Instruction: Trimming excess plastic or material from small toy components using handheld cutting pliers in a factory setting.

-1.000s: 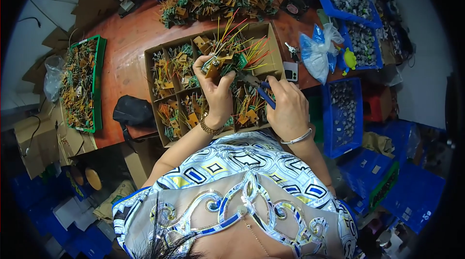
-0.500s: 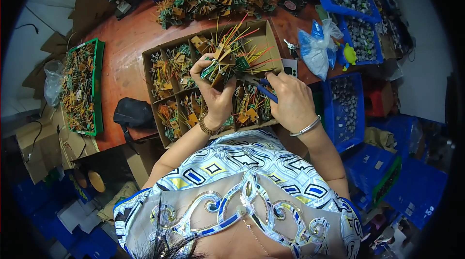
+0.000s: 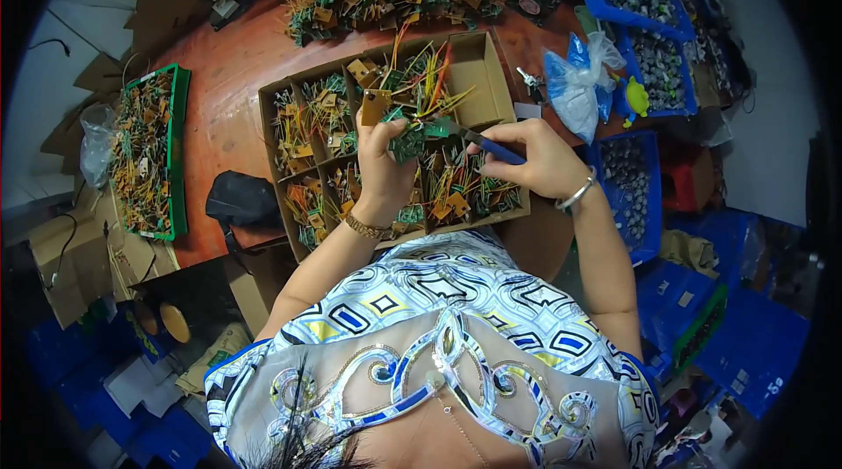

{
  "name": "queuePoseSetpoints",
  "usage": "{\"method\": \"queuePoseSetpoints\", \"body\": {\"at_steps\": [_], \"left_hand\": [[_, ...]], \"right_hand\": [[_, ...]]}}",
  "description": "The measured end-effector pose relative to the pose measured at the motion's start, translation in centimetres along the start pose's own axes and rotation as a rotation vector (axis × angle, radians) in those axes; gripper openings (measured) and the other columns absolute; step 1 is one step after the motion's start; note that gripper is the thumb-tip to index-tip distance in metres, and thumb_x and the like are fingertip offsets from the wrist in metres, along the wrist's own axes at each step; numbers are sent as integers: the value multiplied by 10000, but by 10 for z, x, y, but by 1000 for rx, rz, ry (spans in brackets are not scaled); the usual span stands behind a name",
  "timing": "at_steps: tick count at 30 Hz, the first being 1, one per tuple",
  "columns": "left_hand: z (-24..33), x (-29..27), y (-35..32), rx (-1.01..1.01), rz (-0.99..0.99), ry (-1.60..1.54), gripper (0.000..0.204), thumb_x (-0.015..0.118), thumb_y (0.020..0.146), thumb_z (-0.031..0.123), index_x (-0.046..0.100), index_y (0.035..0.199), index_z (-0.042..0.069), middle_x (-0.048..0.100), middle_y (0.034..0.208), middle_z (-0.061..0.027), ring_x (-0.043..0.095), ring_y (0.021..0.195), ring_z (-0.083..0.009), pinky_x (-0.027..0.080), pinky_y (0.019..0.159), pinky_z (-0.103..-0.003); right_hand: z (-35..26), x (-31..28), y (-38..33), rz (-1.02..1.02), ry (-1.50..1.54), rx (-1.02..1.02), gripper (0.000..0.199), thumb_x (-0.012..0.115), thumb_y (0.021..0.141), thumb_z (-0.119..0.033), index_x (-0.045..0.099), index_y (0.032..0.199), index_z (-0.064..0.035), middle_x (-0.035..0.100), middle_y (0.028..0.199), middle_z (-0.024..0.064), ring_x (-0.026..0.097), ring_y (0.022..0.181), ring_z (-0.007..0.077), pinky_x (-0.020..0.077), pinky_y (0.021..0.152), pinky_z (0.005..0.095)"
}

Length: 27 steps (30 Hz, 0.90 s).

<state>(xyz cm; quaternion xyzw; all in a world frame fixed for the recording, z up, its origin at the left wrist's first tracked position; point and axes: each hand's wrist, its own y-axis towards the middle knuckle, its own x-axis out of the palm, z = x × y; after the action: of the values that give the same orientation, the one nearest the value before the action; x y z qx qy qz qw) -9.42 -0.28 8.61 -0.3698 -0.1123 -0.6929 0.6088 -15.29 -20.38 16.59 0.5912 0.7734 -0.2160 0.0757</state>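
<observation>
Over a divided cardboard box [image 3: 482,92], my left hand [image 3: 386,171] is closed on a bunch of small circuit boards [image 3: 407,143], green and tan, with red and yellow wires sticking up. My right hand [image 3: 535,158] grips blue-handled cutting pliers [image 3: 500,150] from the right. The tips of the pliers reach in among the boards and wires, so their jaws are hard to make out. More wired circuit boards [image 3: 452,197] fill the box's compartments below and to the left of my hands.
A heap of wired boards [image 3: 386,0] lies at the back of the red-brown table [image 3: 219,57]. At the left stands a green crate [image 3: 181,153] of boards beside a black bag [image 3: 241,203]. Blue bins [image 3: 653,197] of small parts and a plastic bag of white material [image 3: 574,92] line the right.
My right hand has shifted right and turned, and the pliers lie at a different angle. The bunch in my left hand has been rotated, its wires now pointing more upward.
</observation>
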Motion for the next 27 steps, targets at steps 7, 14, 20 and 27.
{"method": "queuePoseSetpoints", "body": {"at_steps": [7, 14, 20, 27], "left_hand": [[-9, 10, -4, -136, 35, -148, 412, 569, 813, 68, 419, 1193, 125, 509, 973, -38, 555, 864, -153, 507, 770, -333], [-20, 13, 0, 5, 51, -29, 398, 648, 860, 143, 407, 1173, 98, 525, 1056, -42, 522, 975, -138, 439, 877, -306], [-20, 13, 7, -10, 150, -102, 296, 624, 888, 96, 424, 1105, 75, 553, 1011, -45, 568, 887, -138, 490, 786, -291], [-1, 6, 36, -148, 126, -162, 261, 627, 864, 33, 445, 1050, 45, 565, 971, -63, 593, 809, -155, 521, 679, -288]], "right_hand": [[2, 72, 34, 727, 69, -254, 180, 700, 789, -32, 572, 916, -25, 664, 793, 60, 648, 708, 138, 497, 644, 277], [15, 88, 49, 875, -343, -404, 206, 670, 775, -9, 562, 950, -21, 614, 776, 150, 630, 702, 329, 482, 601, 379], [27, 91, 57, 835, -208, -388, 196, 665, 801, -16, 540, 953, -9, 603, 784, 136, 630, 722, 290, 485, 640, 346], [36, 93, 61, 787, -71, -628, 202, 632, 820, 14, 463, 924, -24, 571, 844, 119, 594, 714, 244, 477, 654, 324]]}}
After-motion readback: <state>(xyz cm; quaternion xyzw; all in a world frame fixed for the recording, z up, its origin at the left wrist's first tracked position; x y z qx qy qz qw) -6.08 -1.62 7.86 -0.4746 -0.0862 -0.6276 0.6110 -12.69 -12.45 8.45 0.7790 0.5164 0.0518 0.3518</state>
